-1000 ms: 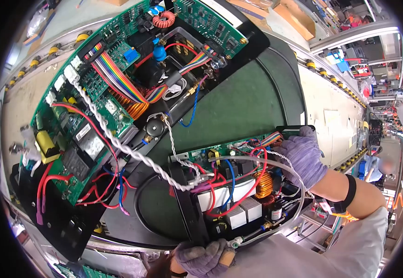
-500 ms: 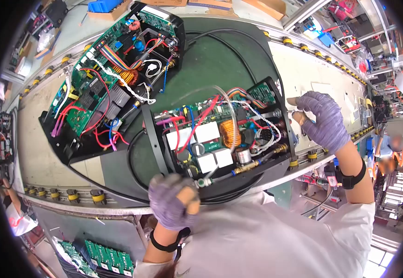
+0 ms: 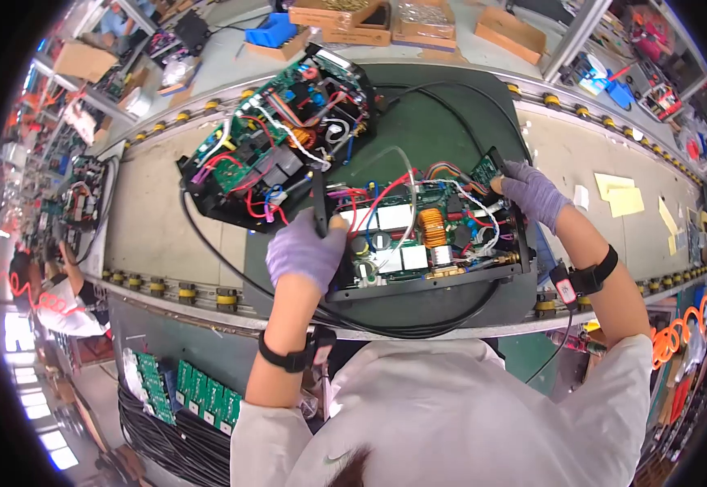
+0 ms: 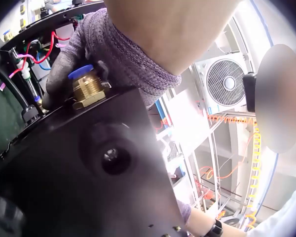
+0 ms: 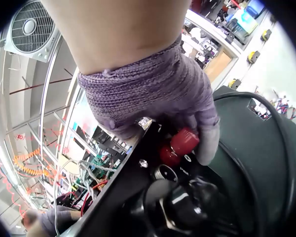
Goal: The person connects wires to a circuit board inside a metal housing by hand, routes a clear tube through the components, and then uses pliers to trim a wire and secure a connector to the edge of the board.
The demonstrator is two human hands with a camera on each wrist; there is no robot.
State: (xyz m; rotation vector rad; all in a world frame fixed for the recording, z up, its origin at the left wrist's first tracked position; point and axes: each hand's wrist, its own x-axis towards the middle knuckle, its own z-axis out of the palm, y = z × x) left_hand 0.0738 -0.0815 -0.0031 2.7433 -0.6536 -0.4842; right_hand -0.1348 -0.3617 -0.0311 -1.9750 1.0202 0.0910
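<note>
An open electronics chassis (image 3: 418,280), with a black frame, green boards, a copper coil and coloured wires, lies in front of me on a green mat. My gloved left hand (image 3: 304,252) grips its left end panel (image 3: 320,203). Under that hand, in the left wrist view, a brass fitting (image 4: 88,89) with a blue ring sticks out of the black panel. My gloved right hand (image 3: 534,193) holds the top corner at the chassis's right end. In the right wrist view its fingers curl over the panel edge, beside a red knob (image 5: 183,143).
A second open chassis (image 3: 276,166) stands at the back left of the mat (image 3: 426,126). Black cable (image 3: 223,256) loops around both. Rollers (image 3: 187,290) line the bench edges. Yellow papers (image 3: 625,199) lie at right; boxes (image 3: 508,36) stand behind. Other people work at far left.
Both hands came off the near chassis, then took hold of its two end panels. The left hand rose from the front edge to the left panel. The head view has pulled back.
</note>
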